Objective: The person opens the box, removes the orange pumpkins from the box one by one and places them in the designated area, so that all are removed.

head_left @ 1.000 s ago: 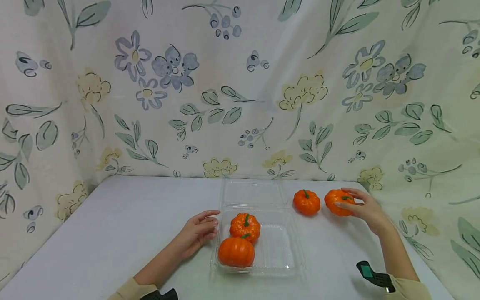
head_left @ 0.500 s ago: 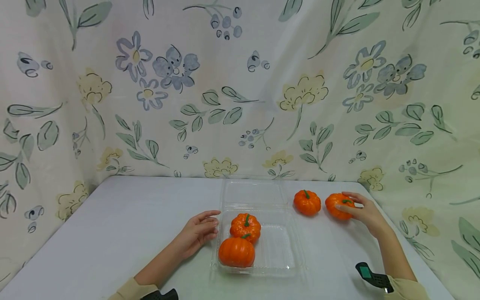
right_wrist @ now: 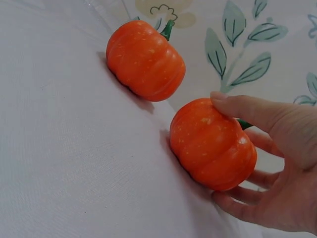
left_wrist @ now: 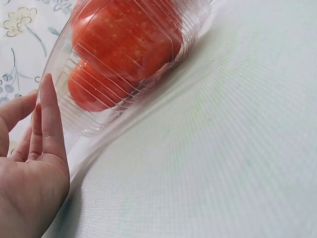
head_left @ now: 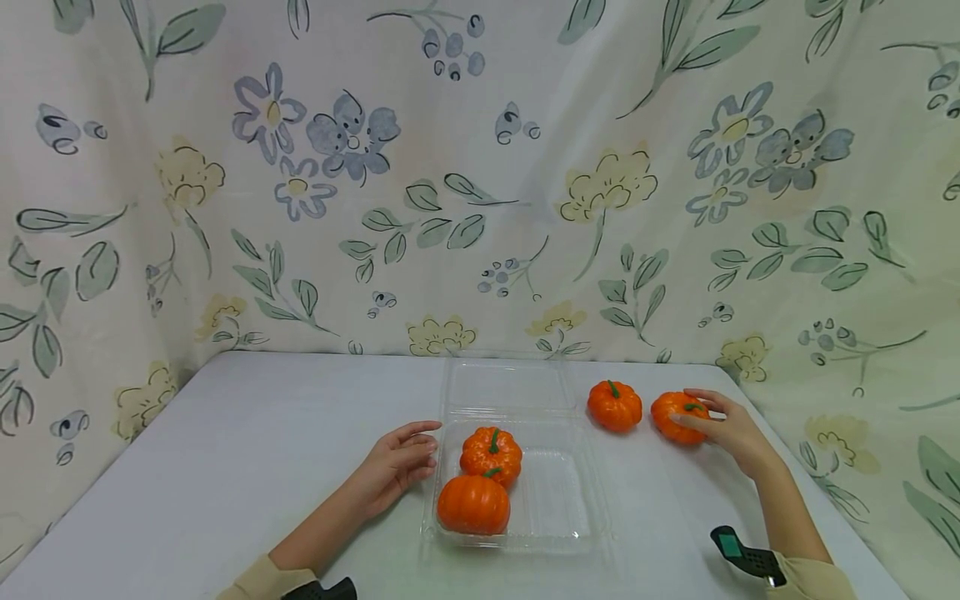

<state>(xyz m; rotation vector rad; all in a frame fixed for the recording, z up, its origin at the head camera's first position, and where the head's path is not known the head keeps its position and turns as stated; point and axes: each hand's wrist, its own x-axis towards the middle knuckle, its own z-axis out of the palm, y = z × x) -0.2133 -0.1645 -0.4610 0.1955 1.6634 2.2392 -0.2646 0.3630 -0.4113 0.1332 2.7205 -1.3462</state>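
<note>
At the table's right, my right hand (head_left: pixel 731 429) grips a small orange pumpkin (right_wrist: pixel 213 144) with a green stem. The right wrist view has the thumb on one side of it and the other fingers round the far side; it rests on the table or barely above. Left of it stands another pumpkin (head_left: pixel 614 407). Two more pumpkins, one at the back (head_left: pixel 491 457) and one in front (head_left: pixel 472 505), sit in the left half of a clear plastic clamshell box (head_left: pixel 558 492). My left hand (head_left: pixel 393 468) holds nothing; its extended fingertips (left_wrist: pixel 48 87) are at the box's left wall.
The box's clear lid (head_left: pixel 506 385) lies folded back behind its base. A white table (head_left: pixel 300 417) carries everything. Behind hangs a floral curtain (head_left: pixel 450 167), meeting the table's back edge.
My right hand and the pumpkin in it have shifted slightly toward me. The left hand, the box and the other pumpkins stay as they were.
</note>
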